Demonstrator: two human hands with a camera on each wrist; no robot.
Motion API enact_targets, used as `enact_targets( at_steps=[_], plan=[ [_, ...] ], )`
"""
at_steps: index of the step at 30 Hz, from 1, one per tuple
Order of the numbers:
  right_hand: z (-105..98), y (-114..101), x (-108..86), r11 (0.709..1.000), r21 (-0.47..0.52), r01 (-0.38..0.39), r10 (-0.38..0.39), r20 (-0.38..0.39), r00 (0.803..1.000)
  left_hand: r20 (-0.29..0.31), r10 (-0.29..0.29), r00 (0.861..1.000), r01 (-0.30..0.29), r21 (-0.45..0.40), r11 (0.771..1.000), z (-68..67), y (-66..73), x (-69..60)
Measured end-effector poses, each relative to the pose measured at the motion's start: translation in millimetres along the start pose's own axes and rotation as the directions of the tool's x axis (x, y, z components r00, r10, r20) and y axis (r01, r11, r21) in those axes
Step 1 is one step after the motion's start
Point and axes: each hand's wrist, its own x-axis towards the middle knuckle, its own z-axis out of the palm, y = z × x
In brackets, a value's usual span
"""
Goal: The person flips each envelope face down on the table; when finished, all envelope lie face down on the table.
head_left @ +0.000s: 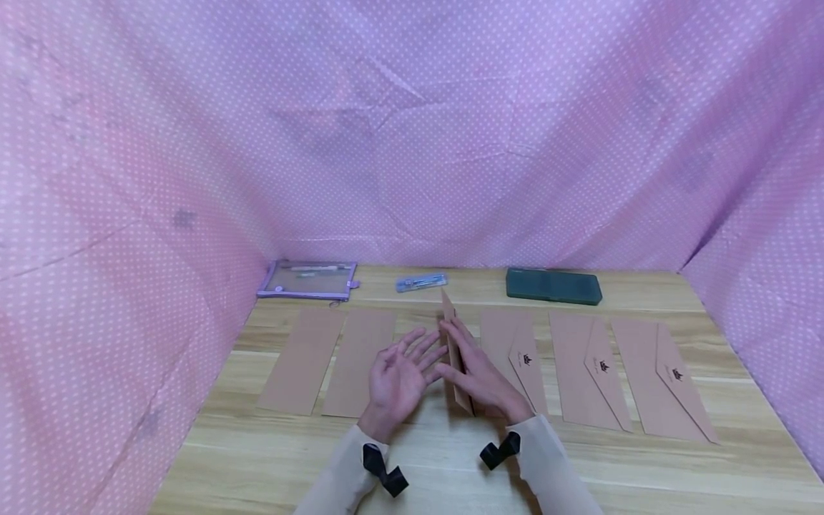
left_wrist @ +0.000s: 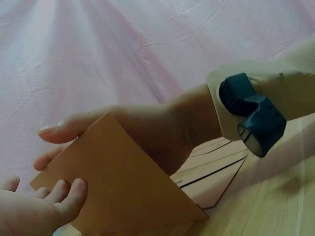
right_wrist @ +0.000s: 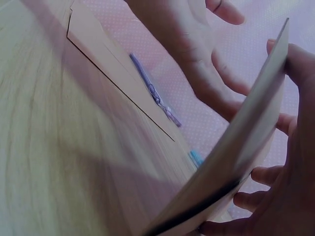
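A brown envelope is tilted up on its edge between the two hands; in the left wrist view the envelope shows its plain side. The right hand lies along its right face, fingers extended. On the other side the left hand is palm up with spread, slightly bent fingers near the envelope's left face. In the right wrist view, fingers of the right hand touch one face, and the left hand is at the other. Whether the left fingertips press on it is hard to tell.
Two plain brown envelopes lie at left; three with flaps and crown prints lie at right. Along the back are a purple-edged zip pouch, a small blue packet and a dark green case. Pink dotted cloth hangs around the table.
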Motion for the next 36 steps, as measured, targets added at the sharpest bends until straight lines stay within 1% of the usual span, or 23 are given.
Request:
enact_targets(
  at_steps=[2, 4, 6, 8, 9, 11, 13, 20, 24, 28, 31, 36],
  plan=[
    [0.0, 1.2, -0.1, 1.000, 0.015, 0.011, -0.011, -0.007, 1.000, -0.020, -0.027, 0.999, 0.028, 0.031, 0.999, -1.3, -0.6, 0.3],
    [-0.2, 2.5, -0.5, 0.999, 0.044, 0.020, -0.019, -0.017, 1.000, -0.054, -0.083, 0.995, 0.087, 0.082, 0.993, -2.6, -1.9, 0.8],
    [-0.3, 4.1, -1.1, 0.998, 0.064, 0.025, -0.023, -0.025, 0.999, -0.089, -0.152, 0.984, 0.163, 0.134, 0.978, -4.3, -4.0, 1.1],
    [-1.3, 5.5, -2.1, 0.996, 0.090, 0.025, -0.023, -0.028, 0.999, -0.118, -0.214, 0.970, 0.232, 0.173, 0.957, -5.4, -7.2, 1.5],
    [-1.8, 6.0, -2.7, 0.995, 0.099, 0.026, -0.023, -0.030, 0.999, -0.129, -0.235, 0.963, 0.256, 0.179, 0.950, -5.5, -8.8, 1.7],
    [-3.1, 6.8, -3.6, 0.993, 0.114, 0.024, -0.020, -0.030, 0.999, -0.142, -0.256, 0.956, 0.280, 0.187, 0.941, -6.0, -12.0, 2.1],
    [-4.6, 7.2, -4.5, 0.991, 0.132, 0.024, -0.020, -0.034, 0.999, -0.156, -0.259, 0.953, 0.286, 0.190, 0.939, -6.1, -14.8, 2.5],
    [-8.2, 7.6, -7.3, 0.986, 0.164, 0.009, -0.002, -0.045, 0.999, -0.175, -0.243, 0.954, 0.275, 0.190, 0.943, -6.1, -20.9, 4.6],
    [-10.5, 9.1, -9.4, 0.982, 0.189, 0.002, 0.007, -0.048, 0.999, -0.190, -0.248, 0.950, 0.281, 0.174, 0.944, -6.1, -22.4, 4.7],
    [-14.2, 12.2, -12.9, 0.980, 0.199, -0.008, 0.019, -0.053, 0.998, -0.207, -0.247, 0.947, 0.285, 0.180, 0.941, -6.5, -23.0, 4.4],
    [-17.6, 15.4, -16.4, 0.975, 0.222, -0.016, 0.027, -0.049, 0.998, -0.224, -0.245, 0.943, 0.288, 0.184, 0.940, -6.9, -23.6, 4.5],
    [-22.4, 19.3, -21.6, 0.955, 0.293, -0.048, 0.062, -0.038, 0.997, -0.244, -0.244, 0.939, 0.289, 0.172, 0.942, -6.7, -24.5, 5.0]
  ],
)
